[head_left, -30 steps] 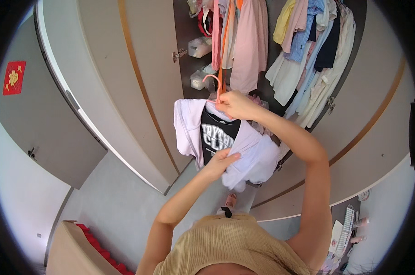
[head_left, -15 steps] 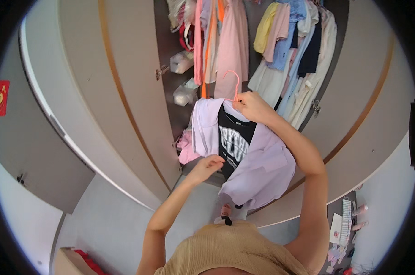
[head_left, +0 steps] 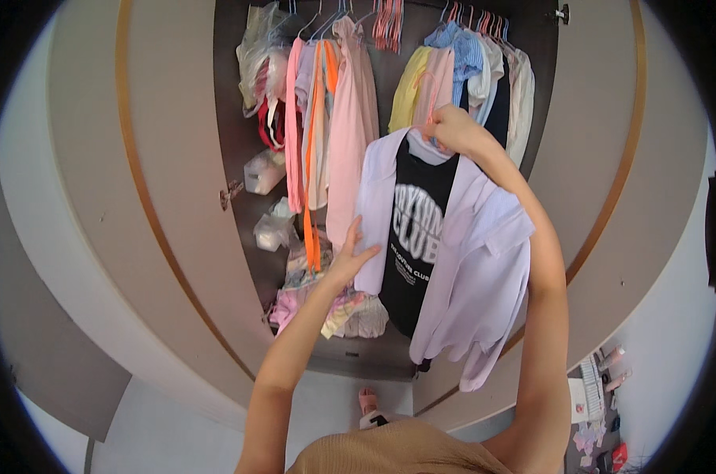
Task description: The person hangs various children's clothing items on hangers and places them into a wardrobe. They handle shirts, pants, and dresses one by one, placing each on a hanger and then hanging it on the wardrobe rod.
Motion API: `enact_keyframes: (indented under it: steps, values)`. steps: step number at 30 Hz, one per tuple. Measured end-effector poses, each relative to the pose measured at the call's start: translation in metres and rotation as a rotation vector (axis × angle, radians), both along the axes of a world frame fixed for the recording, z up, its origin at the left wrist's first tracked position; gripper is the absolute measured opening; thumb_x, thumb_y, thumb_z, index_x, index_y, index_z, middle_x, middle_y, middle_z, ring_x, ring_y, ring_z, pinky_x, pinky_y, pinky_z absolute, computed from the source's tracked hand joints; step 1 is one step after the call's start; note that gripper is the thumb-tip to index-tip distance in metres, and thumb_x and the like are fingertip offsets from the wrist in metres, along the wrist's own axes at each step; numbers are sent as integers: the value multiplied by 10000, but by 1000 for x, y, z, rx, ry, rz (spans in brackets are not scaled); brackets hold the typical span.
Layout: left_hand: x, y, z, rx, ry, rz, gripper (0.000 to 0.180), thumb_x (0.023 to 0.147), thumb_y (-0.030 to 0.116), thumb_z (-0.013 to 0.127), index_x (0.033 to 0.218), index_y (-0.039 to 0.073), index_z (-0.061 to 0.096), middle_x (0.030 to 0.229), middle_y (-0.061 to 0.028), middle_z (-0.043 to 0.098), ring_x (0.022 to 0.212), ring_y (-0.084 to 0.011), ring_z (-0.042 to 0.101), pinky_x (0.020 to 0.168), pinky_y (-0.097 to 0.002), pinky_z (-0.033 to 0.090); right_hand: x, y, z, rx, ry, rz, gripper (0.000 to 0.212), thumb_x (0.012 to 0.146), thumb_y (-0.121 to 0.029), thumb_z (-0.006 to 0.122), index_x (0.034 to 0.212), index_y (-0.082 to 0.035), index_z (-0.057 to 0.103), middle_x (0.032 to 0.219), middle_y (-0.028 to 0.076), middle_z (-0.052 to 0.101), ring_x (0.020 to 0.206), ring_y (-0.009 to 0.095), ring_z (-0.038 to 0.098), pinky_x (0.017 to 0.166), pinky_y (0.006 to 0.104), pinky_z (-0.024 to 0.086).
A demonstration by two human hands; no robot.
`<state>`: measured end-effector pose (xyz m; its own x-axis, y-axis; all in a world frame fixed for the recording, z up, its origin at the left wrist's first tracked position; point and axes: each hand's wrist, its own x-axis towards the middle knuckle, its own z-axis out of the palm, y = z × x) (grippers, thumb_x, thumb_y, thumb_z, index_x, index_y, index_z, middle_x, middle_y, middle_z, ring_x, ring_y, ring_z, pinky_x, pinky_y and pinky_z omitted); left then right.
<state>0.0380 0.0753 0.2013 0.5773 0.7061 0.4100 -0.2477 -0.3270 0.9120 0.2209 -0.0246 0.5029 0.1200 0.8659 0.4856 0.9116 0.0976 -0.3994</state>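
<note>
- The lilac garment, with a black printed front, hangs from a pink hanger before the open wardrobe, its right side spread toward the right forearm.
- The right hand is clamped on the hanger just below its hook. A firm pinch there, I judge, steers best and leaves the hook free.
- The left hand has its fingers apart at the garment's left edge; whether they press the cloth I cannot tell. A light, flat touch should steady that panel and smooth it without dragging the shoulder off.
- The pink dress is near on the left and the yellow garment lies beyond the hook; dark back panel shows between them, below a cluster of pink hangers.
- The left door's hinge juts out well apart from the cloth; the right door bounds the right elbow's swing.
</note>
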Motion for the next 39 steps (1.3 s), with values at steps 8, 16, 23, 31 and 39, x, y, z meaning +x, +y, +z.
enact_keyframes:
  steps: [8,16,23,31,39]
  values:
    - [89,71,83,197,-135,-369,900,884,753,390,1543,168,206,1451,-166,375,1352,-281,332,1147,-448,131,82,120,98,130,-17,-8,177,783,-124,614,724,13,709,613,106,633,528,180,577,502,317,432]
    - [145,152,148,236,-307,-621,929,873,566,624,1554,160,139,1491,-126,337,1408,-276,282,1151,-394,180,141,234,202,64,-362,-228,220,699,-170,686,870,-49,755,900,180,713,840,307,707,714,389,541]
    - [190,171,187,418,-128,-197,739,795,50,650,1459,18,326,1426,-109,428,1305,-211,411,1095,-346,309,176,282,259,39,-524,-385,284,680,-199,737,924,-54,751,984,189,701,933,327,691,782,403,542]
    - [248,246,202,572,-287,283,302,961,190,524,1148,-32,608,1165,-191,588,1178,-351,508,976,-413,391,213,324,313,89,-539,-583,347,679,-210,736,994,-65,747,1065,185,697,1024,333,675,846,403,539]
    - [294,324,222,506,-275,178,370,959,267,534,1187,-20,588,1200,-185,586,1184,-358,503,979,-443,378,211,345,319,288,-372,-613,348,697,-151,641,1017,-47,731,1122,205,670,1089,327,645,870,391,528]
